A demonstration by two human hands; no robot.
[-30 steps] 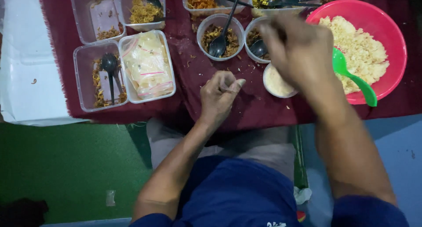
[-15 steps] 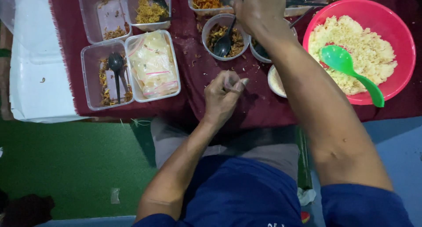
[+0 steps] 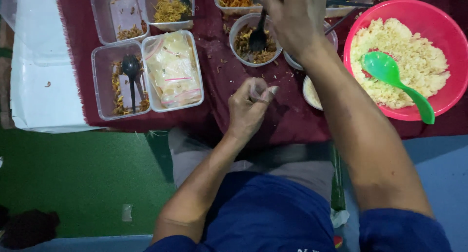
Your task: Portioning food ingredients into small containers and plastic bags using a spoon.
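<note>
1. The left hand (image 3: 251, 108) is seen nearest, resting on the dark red cloth (image 3: 214, 76) that covers the desk; its fingers (image 3: 265, 92) are pressed together and pinched on a small pale thing, too small to be told.
2. Just right of those fingers, a small white bowl (image 3: 312, 93) with pale contents is half hidden under the right forearm.
3. Left of the left hand, a clear tub of bagged pale food (image 3: 173, 71) is set touching a second clear tub (image 3: 119, 81), in which fried shreds and a black spoon (image 3: 130, 69) are held.
4. Beyond the left hand, the right hand (image 3: 292, 18) is reached out over the bowls; its fingers are curled around the handle of a black spoon (image 3: 258, 37). That spoon's bowl is dipped into a round white bowl (image 3: 253, 42) of brown fried bits, just left of the right wrist.
5. Well right of the right hand, a pink basin (image 3: 438, 100) of crumbly yellow rice is seen, with a green spoon (image 3: 395, 79) lying in it.
6. Farthest off, more clear tubs (image 3: 117, 18) of fried noodles and crumbs are lined along the top edge, left of the right hand.
</note>
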